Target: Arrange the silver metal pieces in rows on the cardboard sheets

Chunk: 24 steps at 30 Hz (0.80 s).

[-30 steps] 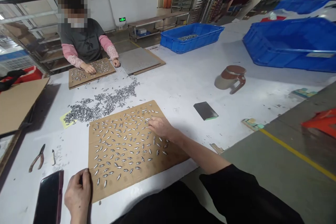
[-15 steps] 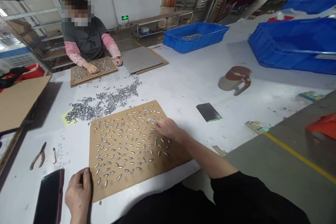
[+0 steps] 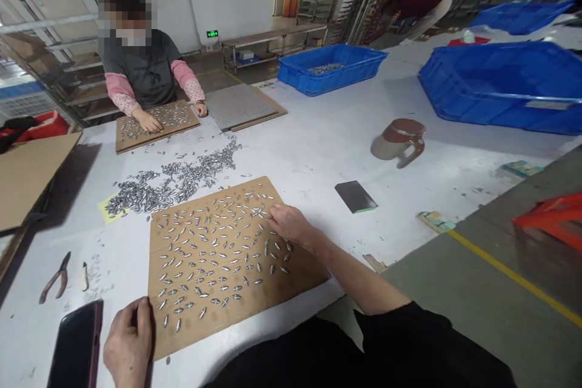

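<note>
A brown cardboard sheet [image 3: 218, 303] lies on the white table, dotted with small silver pointed metal pieces [image 3: 210, 282] in loose rows. My right hand [image 3: 288, 222] is over the sheet's right part, its fingers pinched together near the pieces; whatever they hold is too small to name. At the sheet's lower left corner, my left hand [image 3: 130, 336] has thumb and fingers closed against the cardboard edge. Beyond the sheet spreads a heap of loose metal pieces [image 3: 150, 191], partly over a yellow paper [image 3: 107, 210].
Pliers [image 3: 58, 279], a small white-handled tool [image 3: 85, 277] and a phone [image 3: 76, 345] lie left. A dark block [image 3: 355, 195], a lidded mug [image 3: 402, 139] and blue bins [image 3: 331, 76] stand right. Across the table, a person [image 3: 145, 73] touches another board of pieces [image 3: 159, 124].
The view has shifted slightly, so the table's things appear a little further left and lower. Across the table, the person's hand has moved left over the board. My hands keep nearly the same places at the sheet.
</note>
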### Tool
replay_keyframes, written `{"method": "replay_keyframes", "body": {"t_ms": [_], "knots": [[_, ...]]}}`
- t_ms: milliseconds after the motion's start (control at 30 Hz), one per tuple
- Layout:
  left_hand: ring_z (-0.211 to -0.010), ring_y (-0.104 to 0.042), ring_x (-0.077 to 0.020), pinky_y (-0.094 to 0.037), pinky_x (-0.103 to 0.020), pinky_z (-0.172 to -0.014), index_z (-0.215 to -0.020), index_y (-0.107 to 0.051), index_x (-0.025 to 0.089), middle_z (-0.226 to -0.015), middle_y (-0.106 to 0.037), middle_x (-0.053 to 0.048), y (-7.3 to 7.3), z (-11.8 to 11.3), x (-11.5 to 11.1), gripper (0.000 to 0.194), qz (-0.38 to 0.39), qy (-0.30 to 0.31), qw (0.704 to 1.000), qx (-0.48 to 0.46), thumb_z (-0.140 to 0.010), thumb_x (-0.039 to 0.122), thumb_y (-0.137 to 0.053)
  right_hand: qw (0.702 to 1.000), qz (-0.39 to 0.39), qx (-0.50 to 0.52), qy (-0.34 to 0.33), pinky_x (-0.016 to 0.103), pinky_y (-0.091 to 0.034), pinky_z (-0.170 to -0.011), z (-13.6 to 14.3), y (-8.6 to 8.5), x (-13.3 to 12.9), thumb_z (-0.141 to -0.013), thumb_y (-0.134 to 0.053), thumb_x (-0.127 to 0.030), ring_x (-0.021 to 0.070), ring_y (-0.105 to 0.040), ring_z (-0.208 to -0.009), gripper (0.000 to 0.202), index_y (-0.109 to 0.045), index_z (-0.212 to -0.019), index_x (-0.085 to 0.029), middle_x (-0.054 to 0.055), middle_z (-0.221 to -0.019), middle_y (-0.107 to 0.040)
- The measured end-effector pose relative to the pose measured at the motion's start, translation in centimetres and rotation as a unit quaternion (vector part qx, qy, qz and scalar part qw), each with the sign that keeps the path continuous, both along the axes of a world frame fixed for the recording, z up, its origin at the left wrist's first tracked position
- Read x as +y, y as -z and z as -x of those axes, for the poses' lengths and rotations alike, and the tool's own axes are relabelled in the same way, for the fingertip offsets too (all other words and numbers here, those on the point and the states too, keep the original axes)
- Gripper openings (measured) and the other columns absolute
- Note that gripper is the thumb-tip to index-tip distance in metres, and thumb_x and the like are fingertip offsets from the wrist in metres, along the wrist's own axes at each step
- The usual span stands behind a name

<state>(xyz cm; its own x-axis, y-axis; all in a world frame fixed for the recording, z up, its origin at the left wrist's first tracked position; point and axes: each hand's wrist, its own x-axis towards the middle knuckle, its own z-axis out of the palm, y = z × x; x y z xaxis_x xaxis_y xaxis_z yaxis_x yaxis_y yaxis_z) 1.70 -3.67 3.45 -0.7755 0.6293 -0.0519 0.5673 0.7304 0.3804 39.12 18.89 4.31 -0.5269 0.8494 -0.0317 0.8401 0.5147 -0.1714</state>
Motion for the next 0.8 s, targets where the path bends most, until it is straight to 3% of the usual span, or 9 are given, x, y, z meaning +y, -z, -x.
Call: {"method": "replay_keyframes", "body": {"t_ms": [267, 433, 600, 800], "knots": [[-0.092, -0.066, -0.0271, -0.048, -0.036, -0.073, -0.098, -0.074, 0.026, -0.111, -0.073, -0.01, -0.1, 0.0, 0.0, 0.04, 0.008, -0.004, 1.0, -0.008, -0.089, 0.055, -0.048, 0.999, 0.033, -0.031, -0.011, 0.027, -0.04, -0.078, -0.6, -1.4, -0.7, -0.104, -0.044, -0.023, 0.0197, -0.063, -0.095, 0.024, -0.067, -0.1, -0.017, 0.009, -0.104, -0.07], [-0.091, -0.066, -0.0268, -0.047, -0.036, -0.071, -0.096, -0.074, 0.026, -0.111, -0.073, -0.01, -0.1, 0.1, 0.0, 0.039, -0.002, 0.0, 1.0, -0.006, -0.09, 0.055, -0.048, 0.999, 0.025, -0.024, 0.013, 0.026, -0.042, -0.081, 1.3, -1.8, 0.9, -0.104, -0.044, -0.027, 0.0206, -0.064, -0.103, 0.025, -0.069, -0.104, -0.019, 0.009, -0.112, -0.071], [-0.093, -0.066, -0.0262, -0.047, -0.035, -0.073, -0.095, -0.073, 0.026, -0.11, -0.074, -0.009, 0.0, -0.1, -0.2, 0.039, -0.011, 0.008, 1.0, -0.008, -0.09, 0.054, -0.047, 0.995, 0.055, -0.069, 0.047, 0.028, -0.042, -0.076, 3.0, -2.4, 1.5, -0.097, -0.049, -0.021, 0.0221, -0.066, -0.097, 0.022, -0.07, -0.098, -0.017, 0.011, -0.109, -0.072], [-0.09, -0.066, -0.025, -0.047, -0.033, -0.071, -0.094, -0.074, 0.025, -0.108, -0.074, -0.009, -0.1, -0.3, -0.3, 0.036, -0.023, 0.006, 1.0, 0.001, -0.089, 0.052, -0.049, 0.998, 0.051, -0.01, -0.019, 0.028, -0.039, -0.079, 3.4, -2.3, 0.3, -0.098, -0.052, -0.021, 0.0203, -0.065, -0.098, 0.018, -0.069, -0.099, -0.018, 0.009, -0.107, -0.073]]}}
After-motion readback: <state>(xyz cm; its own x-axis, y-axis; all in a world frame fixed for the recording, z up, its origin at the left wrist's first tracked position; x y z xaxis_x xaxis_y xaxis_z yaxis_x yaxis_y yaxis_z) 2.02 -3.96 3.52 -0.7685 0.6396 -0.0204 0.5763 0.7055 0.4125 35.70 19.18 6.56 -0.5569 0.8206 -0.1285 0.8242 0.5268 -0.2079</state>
